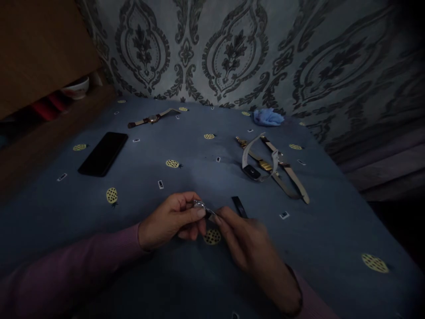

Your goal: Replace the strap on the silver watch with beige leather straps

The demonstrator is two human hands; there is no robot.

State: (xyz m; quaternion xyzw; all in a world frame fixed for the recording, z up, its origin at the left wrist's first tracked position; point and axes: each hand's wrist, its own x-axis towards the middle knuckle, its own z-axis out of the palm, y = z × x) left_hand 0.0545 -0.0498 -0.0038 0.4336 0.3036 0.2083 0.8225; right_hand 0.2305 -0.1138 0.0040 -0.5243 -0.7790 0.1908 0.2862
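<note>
Near the middle of the table, my left hand [174, 219] pinches a small watch [199, 204] with a round silvery case between thumb and fingers. My right hand [249, 246] is closed, its thumb and forefinger meeting at the watch's right side. A thin shiny piece shows at those fingertips; whether it belongs to the watch or is a separate tool, I cannot tell. Just behind my right hand lies a short dark strap-like piece [239, 207], its lower end hidden by the hand.
Several watches lie to the right, among them a smartwatch [251, 172] with a pale band and a gold watch [265, 165]. Another watch [152, 118] lies at the back left. A black phone [103, 153] is at left, a crumpled blue cloth [268, 117] by the wall.
</note>
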